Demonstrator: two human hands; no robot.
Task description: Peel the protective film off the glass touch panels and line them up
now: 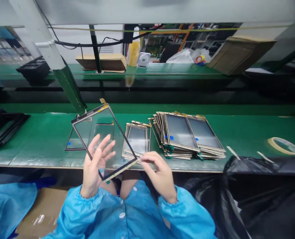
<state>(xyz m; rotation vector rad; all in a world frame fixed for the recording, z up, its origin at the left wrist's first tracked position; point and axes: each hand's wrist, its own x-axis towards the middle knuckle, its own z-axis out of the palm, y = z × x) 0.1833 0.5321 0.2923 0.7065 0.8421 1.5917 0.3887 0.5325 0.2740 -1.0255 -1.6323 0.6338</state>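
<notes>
My left hand (97, 162) grips a clear glass touch panel (112, 132) with a black border, holding it tilted above the bench front. The fingers show through the glass. A small amber flex tail (103, 102) sticks up from the panel's top edge, and a pale strip (121, 170) runs along its lower edge. My right hand (159, 172) is at the panel's lower right corner, thumb and forefinger curled together; whatever lies between them is too small to make out. Behind the panel, a similar panel (72, 141) lies on the bench.
Stacked panels (182, 132) lie right of centre, beside a smaller pile (137, 137). Black frames (3, 127) are stacked far left. A tape roll (284, 146) and loose strips (233, 152) lie right, above a black bag (267, 192). A post (67, 86) rises behind.
</notes>
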